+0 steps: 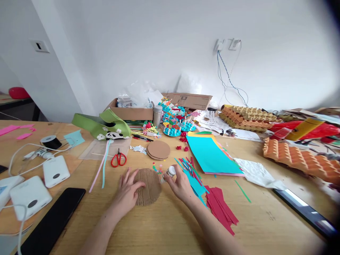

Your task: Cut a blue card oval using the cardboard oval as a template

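Observation:
A round corrugated cardboard disc (149, 187) lies flat on the wooden table in front of me. My left hand (130, 186) rests on its left edge, fingers spread, with the thumb lying across the cardboard. Just off the disc's right side, my right hand (180, 182) is closed around a small bottle (171, 171) with a white top; its label is hidden by my fingers. Small coloured paper dots (156, 168) are scattered beyond the disc. Farther back lies a stack of smooth cardboard circles (158, 149).
Red-handled scissors (118, 158) and a green felt panda piece (106, 127) are at left, near a black phone (54, 221). Blue paper sheets (212, 154) and red paper strips (220, 209) lie right, with egg trays (300, 159) beyond. Decorated crafts (175, 118) stand at the back.

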{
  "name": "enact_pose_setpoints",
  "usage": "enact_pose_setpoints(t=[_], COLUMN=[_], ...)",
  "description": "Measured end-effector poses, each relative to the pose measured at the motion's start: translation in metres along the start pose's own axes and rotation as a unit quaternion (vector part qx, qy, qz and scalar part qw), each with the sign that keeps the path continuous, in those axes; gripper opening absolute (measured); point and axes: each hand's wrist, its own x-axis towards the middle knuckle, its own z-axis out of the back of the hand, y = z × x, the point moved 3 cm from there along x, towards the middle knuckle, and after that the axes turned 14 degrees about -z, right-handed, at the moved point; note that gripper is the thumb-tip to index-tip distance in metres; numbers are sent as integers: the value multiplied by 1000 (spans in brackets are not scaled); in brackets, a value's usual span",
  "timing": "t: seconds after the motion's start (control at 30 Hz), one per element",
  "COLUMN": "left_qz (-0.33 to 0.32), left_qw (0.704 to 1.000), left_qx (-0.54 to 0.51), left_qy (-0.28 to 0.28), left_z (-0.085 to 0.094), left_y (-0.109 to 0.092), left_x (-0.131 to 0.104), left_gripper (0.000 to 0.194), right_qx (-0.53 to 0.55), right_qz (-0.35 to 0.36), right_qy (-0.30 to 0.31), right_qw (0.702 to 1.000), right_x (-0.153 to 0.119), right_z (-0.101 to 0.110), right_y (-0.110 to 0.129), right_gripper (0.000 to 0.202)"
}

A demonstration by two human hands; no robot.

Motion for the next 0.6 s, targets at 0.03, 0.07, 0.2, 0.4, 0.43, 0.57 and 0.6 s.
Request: enact_pose_setpoints(t=[0.03, 0.07, 0.2, 0.4, 0.43, 0.57, 0.6], left_qz=[0, 0, 1, 4, 4, -3, -4], left_qw=[1000, 1000, 1000, 1000, 1000, 1000, 1000], left_qx=[-1, -2, -6, -14, -14, -15, -14], left_qy=[-1, -1, -2, 4, 3, -3, -4], left_z=[0, 0, 1, 1, 2, 1, 0], left_y=[0, 0, 0, -1, -2, -1, -1], left_x=[0, 0, 0, 0, 1, 0, 0], left_gripper=[59, 58, 58, 57, 57, 58, 59], right_qx=[-5, -6, 13, 63, 62, 15, 3], right_qz=[-2, -3, -5, 2, 6, 19, 29], right_qy=[3, 7, 2, -20, -17, 28, 43], right_qw=[1000, 1000, 1000, 998, 998, 999, 999], right_x=[-2, -3, -7, -9, -10, -18, -20], right_z=[1, 1, 4, 6, 6, 0, -1], right_y=[0, 0, 3, 7, 8, 15, 17], right_gripper=[16, 15, 16, 16, 15, 11, 11])
